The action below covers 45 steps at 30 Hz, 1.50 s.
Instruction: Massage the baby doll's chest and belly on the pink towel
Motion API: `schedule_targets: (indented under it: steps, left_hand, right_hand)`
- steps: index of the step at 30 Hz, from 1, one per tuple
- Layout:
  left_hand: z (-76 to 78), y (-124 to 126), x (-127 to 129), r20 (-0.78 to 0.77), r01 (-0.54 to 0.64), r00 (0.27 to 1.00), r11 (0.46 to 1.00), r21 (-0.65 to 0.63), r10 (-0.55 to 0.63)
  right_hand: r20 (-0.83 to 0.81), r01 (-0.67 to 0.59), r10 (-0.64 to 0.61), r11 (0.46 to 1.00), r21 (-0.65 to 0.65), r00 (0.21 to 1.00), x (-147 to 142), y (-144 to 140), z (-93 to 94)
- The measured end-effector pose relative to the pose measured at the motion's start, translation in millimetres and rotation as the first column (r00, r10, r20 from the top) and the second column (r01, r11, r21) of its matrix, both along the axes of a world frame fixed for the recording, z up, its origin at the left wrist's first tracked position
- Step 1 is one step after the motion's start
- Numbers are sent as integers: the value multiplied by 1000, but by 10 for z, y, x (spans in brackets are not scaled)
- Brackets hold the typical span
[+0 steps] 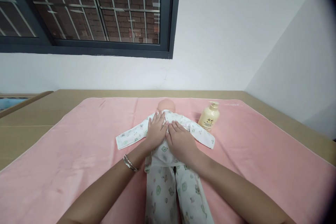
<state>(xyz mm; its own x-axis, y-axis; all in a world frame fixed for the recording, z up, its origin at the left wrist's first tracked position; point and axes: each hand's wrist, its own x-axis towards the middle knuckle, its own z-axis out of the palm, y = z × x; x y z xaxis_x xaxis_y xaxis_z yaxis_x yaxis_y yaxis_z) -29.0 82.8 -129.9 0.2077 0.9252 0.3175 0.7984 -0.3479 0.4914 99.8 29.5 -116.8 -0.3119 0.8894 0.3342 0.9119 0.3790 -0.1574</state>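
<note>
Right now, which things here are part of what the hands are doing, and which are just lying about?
In hand: left hand and right hand, both flat on the baby doll in white printed pyjamas.

Lying about: cream pump bottle, standing upright beside the doll; pink towel spread underneath.

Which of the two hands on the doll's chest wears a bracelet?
The left hand: thin metal bangles circle its wrist. The right hand, flat beside it on the white printed baby suit, has a bare wrist.

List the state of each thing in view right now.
Baby doll: lying flat, dressed, head away from the camera.
Lotion bottle: upright, pump cap on, untouched.
Pink towel: spread flat.
Left hand: open, flat on the doll's chest.
Right hand: open, flat on the doll's belly.
</note>
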Motion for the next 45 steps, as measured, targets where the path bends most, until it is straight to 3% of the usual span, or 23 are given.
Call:
schedule_targets:
  steps: [4, 8, 12, 17, 21, 26, 29, 32, 37, 43, 45]
  left_hand:
    - [-83, -59, 12, 8, 12, 1000, 996, 88, -12]
    - [-171, -101, 37, 28, -60, 998, 984, 169, 56]
    - [-207, -121, 35, 80, -80, 995, 974, 213, 65]
    - [-237, -128, 12, 157, -125, 984, 941, 314, 79]
    - [-267, -141, 13, 215, -177, 971, 918, 355, 104]
    - [-311, -183, 5, 334, -146, 943, 904, 403, 3]
    - [-335, -205, -2, 368, -141, 929, 876, 461, -45]
    - [-351, -211, -6, 379, -135, 923, 876, 464, -59]
    - [-376, -191, -21, 403, -97, 908, 881, 463, -112]
    - [-372, -181, -40, 418, -21, 892, 910, 414, -170]
    - [-370, -181, -41, 425, -19, 887, 907, 421, -178]
  right_hand:
    - [-190, -67, 55, 996, -57, 980, 202, 385, -90]
    - [-220, -102, 93, 994, -31, 971, 294, 536, -173]
    - [-138, -41, 40, 999, -6, 990, 252, 409, -97]
    - [-27, -32, 32, 999, -1, 999, 274, 202, 161]
    - [-147, -60, 67, 997, 48, 987, 310, 151, 279]
    - [-264, -67, 136, 964, 256, 955, 209, 210, 115]
    - [-177, -166, 199, 969, 185, 964, 134, 242, -23]
    - [-118, -203, 212, 975, 90, 970, 114, 230, -32]
    - [-130, -149, 171, 975, 164, 977, 118, 161, 72]
    - [-70, -210, 213, 977, 46, 975, 86, 152, 29]
    - [-88, -210, 217, 975, 75, 972, 106, 138, 67]
